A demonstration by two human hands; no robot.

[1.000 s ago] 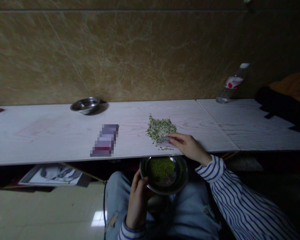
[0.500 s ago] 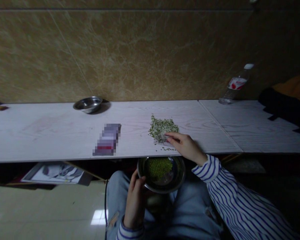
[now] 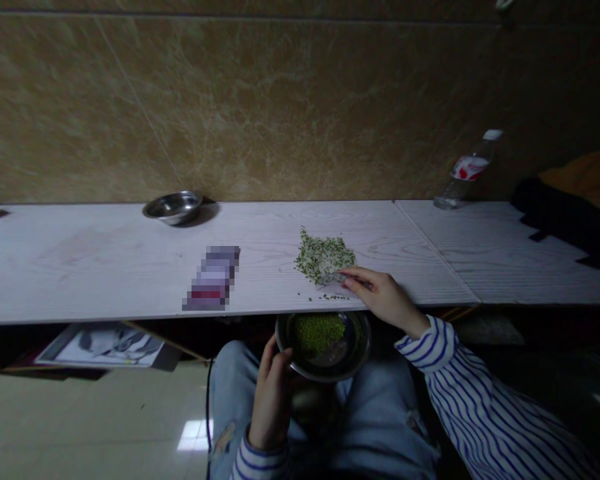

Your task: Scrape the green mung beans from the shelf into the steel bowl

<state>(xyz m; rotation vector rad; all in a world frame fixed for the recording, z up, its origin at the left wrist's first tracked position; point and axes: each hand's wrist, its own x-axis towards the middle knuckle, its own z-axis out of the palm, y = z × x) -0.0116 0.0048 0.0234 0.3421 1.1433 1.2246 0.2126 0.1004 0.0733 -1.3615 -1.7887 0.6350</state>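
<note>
My left hand (image 3: 274,393) grips the left rim of a metal bowl (image 3: 363,360) above my lap, just below the table's front edge. Green mung beans (image 3: 317,333) lie inside that bowl, with something clear at their lower right that I cannot make out. On the table, my right hand (image 3: 375,290) pinches a thin clear plastic piece (image 3: 333,285). The plastic touches the near side of a spread of mung beans mixed with small white grains (image 3: 325,257). A few loose beans lie close to the edge.
A second metal bowl (image 3: 173,208) stands near the wall on the white table (image 3: 260,227). A blurred-out purple item (image 3: 213,277) lies left of the beans. A plastic bottle (image 3: 467,170) and dark cloth (image 3: 565,213) are at the right. Below the table sits an open drawer (image 3: 105,345).
My right hand has shifted slightly right and toward the edge with the plastic piece. My left hand still holds the bowl in about the same place.
</note>
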